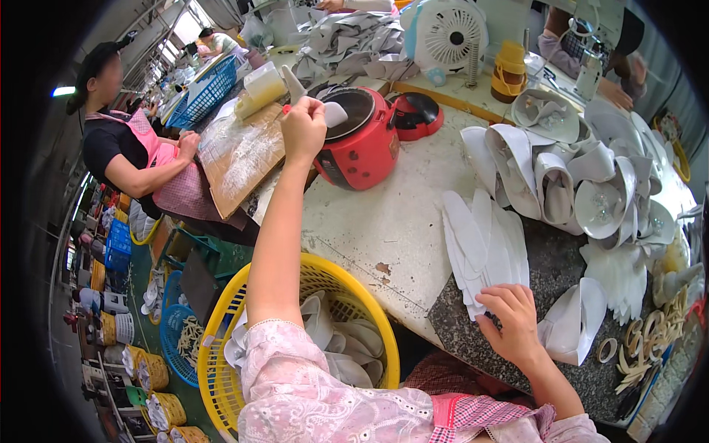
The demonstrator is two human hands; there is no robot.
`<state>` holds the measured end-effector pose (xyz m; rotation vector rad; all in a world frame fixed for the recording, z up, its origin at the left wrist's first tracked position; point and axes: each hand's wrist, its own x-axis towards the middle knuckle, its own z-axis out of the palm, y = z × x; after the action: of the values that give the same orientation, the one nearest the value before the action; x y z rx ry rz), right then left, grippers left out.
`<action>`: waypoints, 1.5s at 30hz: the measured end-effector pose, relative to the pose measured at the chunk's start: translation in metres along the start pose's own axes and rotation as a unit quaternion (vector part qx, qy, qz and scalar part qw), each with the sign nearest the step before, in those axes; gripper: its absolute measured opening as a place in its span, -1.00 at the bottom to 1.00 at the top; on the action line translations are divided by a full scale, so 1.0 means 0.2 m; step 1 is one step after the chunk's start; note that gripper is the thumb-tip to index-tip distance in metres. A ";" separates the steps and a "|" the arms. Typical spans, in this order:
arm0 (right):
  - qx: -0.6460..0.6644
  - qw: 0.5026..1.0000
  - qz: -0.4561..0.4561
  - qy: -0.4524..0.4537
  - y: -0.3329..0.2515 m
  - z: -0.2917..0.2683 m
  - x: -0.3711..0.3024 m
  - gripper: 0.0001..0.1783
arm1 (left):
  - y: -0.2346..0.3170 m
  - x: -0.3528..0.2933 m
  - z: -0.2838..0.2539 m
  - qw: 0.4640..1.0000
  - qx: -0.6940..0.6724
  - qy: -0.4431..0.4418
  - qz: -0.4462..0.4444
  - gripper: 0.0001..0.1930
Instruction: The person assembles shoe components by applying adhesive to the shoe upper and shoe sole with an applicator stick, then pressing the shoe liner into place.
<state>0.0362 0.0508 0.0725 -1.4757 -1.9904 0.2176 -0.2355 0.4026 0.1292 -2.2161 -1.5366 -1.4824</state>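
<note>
My left hand (303, 131) is reaching far forward, closed around a pale, flat shoe piece (292, 84). One end of it sticks up above my fingers, and a white rounded part (335, 114) shows to their right, beside the mouth of a red pot (357, 151). My right hand (511, 325) hovers at the near end of a fanned stack of white insoles (487, 247). Its fingers are bent but apart, with the fingertips at the insoles' lower edge and nothing gripped. Just right of that hand stands a folded white shoe upper (576, 322) on a dark speckled slab (473, 336).
White shoe uppers (561, 177) are heaped at the right. A yellow basket (389, 332) of white pieces stands below my left arm. At the far left, a co-worker in a pink apron (159, 136) stands by a powdery board (240, 148). A fan (447, 37) is behind.
</note>
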 end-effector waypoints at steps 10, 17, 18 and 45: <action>0.028 0.998 0.019 -0.048 0.02 0.01 -0.09 -0.69 | -0.09 0.17 0.17 0.929 0.191 -0.310 -0.071 -0.80; 0.044 0.995 0.051 -0.070 0.05 -0.02 -0.13 -0.71 | 0.05 0.23 0.21 0.878 0.256 -0.385 -0.127 -0.66; 0.046 0.995 0.051 -0.073 0.05 -0.01 -0.13 -0.71 | 0.06 0.23 0.21 0.878 0.256 -0.383 -0.128 -0.66; 0.114 0.993 0.028 -0.010 -0.09 -0.12 -0.23 -0.72 | -0.16 -0.25 0.03 0.890 -0.170 0.113 -0.408 -0.80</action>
<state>0.0435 -0.0032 0.0814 -1.3868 -1.8713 0.4693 -0.2579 0.3875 0.0758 -1.4421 -2.4236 -2.2584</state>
